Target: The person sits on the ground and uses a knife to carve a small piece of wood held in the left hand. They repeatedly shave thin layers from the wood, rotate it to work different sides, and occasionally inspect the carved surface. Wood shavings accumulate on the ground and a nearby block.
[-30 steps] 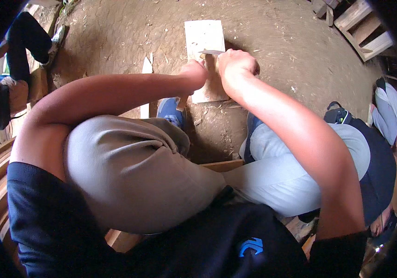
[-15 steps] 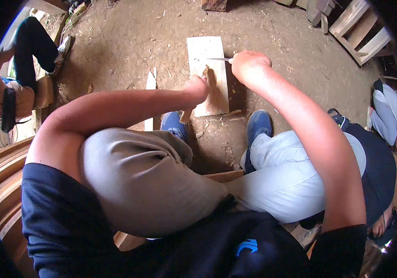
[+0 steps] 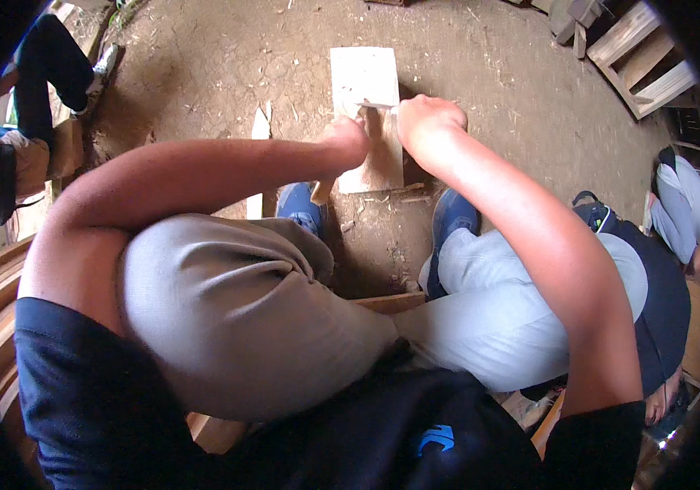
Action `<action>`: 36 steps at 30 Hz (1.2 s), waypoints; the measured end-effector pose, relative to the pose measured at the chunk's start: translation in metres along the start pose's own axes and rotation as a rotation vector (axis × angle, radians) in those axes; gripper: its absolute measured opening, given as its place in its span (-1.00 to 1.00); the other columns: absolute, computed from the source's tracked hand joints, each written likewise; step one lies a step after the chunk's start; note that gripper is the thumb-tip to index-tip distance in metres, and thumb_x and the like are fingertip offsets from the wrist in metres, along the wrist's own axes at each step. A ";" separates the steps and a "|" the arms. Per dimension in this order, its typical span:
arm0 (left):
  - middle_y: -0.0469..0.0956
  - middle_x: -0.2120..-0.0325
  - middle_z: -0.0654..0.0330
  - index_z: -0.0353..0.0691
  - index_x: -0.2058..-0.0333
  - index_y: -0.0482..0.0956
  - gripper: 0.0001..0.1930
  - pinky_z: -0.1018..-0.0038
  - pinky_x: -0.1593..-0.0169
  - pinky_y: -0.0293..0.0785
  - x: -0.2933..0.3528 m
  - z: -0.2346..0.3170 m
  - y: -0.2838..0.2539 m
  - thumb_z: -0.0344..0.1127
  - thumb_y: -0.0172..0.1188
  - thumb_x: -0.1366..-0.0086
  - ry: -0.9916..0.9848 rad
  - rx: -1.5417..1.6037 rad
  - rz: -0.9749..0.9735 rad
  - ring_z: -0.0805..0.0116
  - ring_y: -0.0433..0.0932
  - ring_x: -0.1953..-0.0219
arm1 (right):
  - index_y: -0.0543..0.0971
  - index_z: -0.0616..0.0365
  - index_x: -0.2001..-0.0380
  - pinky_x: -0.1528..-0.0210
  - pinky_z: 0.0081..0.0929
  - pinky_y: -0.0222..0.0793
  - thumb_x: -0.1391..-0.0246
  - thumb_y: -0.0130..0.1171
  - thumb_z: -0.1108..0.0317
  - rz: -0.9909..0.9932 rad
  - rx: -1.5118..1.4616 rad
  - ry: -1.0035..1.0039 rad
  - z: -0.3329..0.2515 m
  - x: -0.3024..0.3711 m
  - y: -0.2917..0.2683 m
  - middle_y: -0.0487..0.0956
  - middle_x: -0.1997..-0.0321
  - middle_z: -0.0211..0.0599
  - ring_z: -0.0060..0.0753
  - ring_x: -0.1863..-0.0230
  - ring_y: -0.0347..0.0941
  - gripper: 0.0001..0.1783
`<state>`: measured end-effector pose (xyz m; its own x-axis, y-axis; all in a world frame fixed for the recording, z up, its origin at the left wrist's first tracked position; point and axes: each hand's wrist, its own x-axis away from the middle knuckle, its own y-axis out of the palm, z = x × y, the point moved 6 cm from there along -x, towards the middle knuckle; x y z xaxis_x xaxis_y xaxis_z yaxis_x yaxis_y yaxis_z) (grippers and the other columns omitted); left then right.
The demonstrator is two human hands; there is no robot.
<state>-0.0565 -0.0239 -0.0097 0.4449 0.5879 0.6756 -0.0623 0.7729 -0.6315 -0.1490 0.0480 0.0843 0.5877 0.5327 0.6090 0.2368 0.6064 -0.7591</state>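
Observation:
On the ground in front of me lies a pale wooden board (image 3: 364, 72). Above it my left hand (image 3: 345, 140) is closed around a slim wooden stick (image 3: 322, 191); one end pokes out below the fist, while the middle is hidden in my fingers. My right hand (image 3: 430, 119) grips a knife (image 3: 379, 104), its handle covered by the fist. The blade points left across the board, at the stick's upper end; whether it touches the wood is too small to tell.
A pointed wooden strip (image 3: 260, 126) lies left of the board. My shoes (image 3: 456, 214) flank its near end, with wood chips around. One person (image 3: 54, 73) sits at far left, another (image 3: 666, 302) close on my right. A wooden frame (image 3: 642, 61) stands at the upper right.
The knife has come nearer the upper end of the stick, and the gap between my hands has narrowed. The whole view has shifted slightly. Both hands keep their hold.

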 end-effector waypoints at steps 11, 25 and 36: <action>0.60 0.36 -0.01 -0.42 0.14 0.45 -0.60 0.27 0.37 0.62 0.004 0.011 -0.007 -0.12 0.12 -0.30 0.116 -0.055 -0.061 0.17 0.66 0.37 | 0.66 0.05 0.17 0.27 -0.31 0.59 -0.06 0.22 0.34 0.057 0.026 0.042 0.000 -0.005 0.024 0.65 0.11 -0.35 -0.34 0.09 0.59 -0.76; 0.57 0.33 -0.15 -0.45 0.16 0.46 -0.44 0.07 0.37 0.57 0.011 0.007 -0.013 0.06 -0.21 -0.42 0.115 -0.033 -0.121 -0.05 0.62 0.31 | 0.58 0.23 0.07 -0.06 -0.10 0.43 -0.17 -0.05 0.26 0.019 -0.342 0.048 0.020 -0.001 0.025 0.55 -0.03 0.01 -0.04 -0.07 0.50 -0.62; 0.59 0.35 -0.08 -0.40 0.17 0.49 -0.55 0.18 0.42 0.61 0.002 0.001 -0.010 -0.03 -0.09 -0.41 0.117 -0.124 -0.063 0.09 0.65 0.43 | 0.63 0.16 0.13 0.11 -0.21 0.53 -0.14 0.05 0.30 0.005 -0.212 0.085 0.000 0.011 0.019 0.60 0.01 -0.10 -0.19 0.00 0.55 -0.70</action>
<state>-0.0562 -0.0306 -0.0013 0.5456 0.5020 0.6711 0.0765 0.7676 -0.6363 -0.1380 0.0652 0.0766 0.6505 0.4784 0.5899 0.3855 0.4612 -0.7992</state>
